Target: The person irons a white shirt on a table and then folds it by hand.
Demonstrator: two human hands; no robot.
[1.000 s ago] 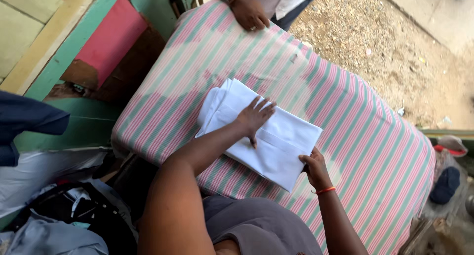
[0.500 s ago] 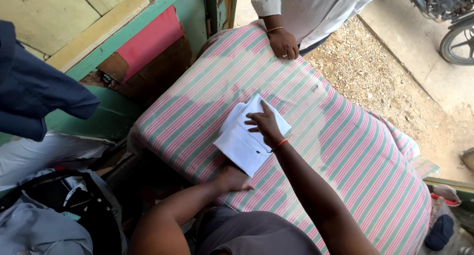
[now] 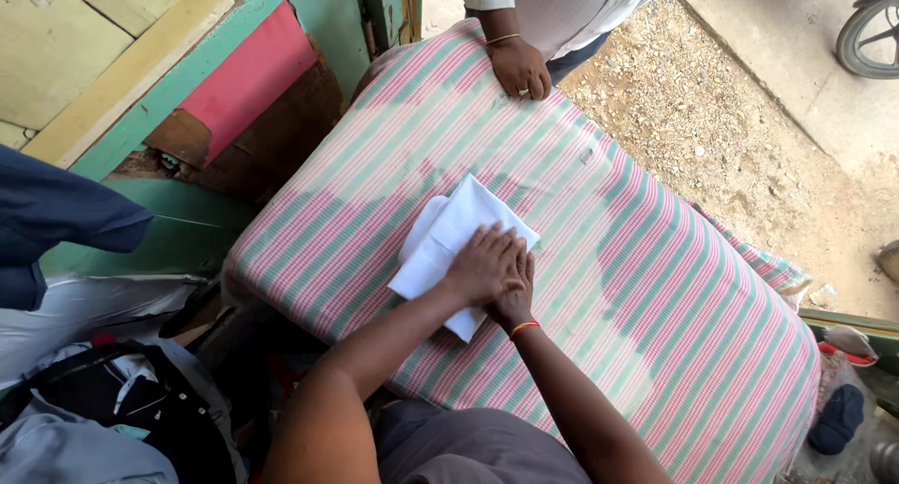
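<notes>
Folded white cloth (image 3: pixel 449 236) lies mid-bench on pink-and-green striped padded bench (image 3: pixel 655 287). Left hand (image 3: pixel 482 267) and right hand (image 3: pixel 516 287) press flat on it, fingers open, gripping nothing. Another person's hand (image 3: pixel 521 69) rests at far edge.

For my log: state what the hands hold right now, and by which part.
Nothing is gripped. The left hand and right hand lie flat, overlapping, pressing the near right part of the folded white cloth onto the striped padded table.
</notes>
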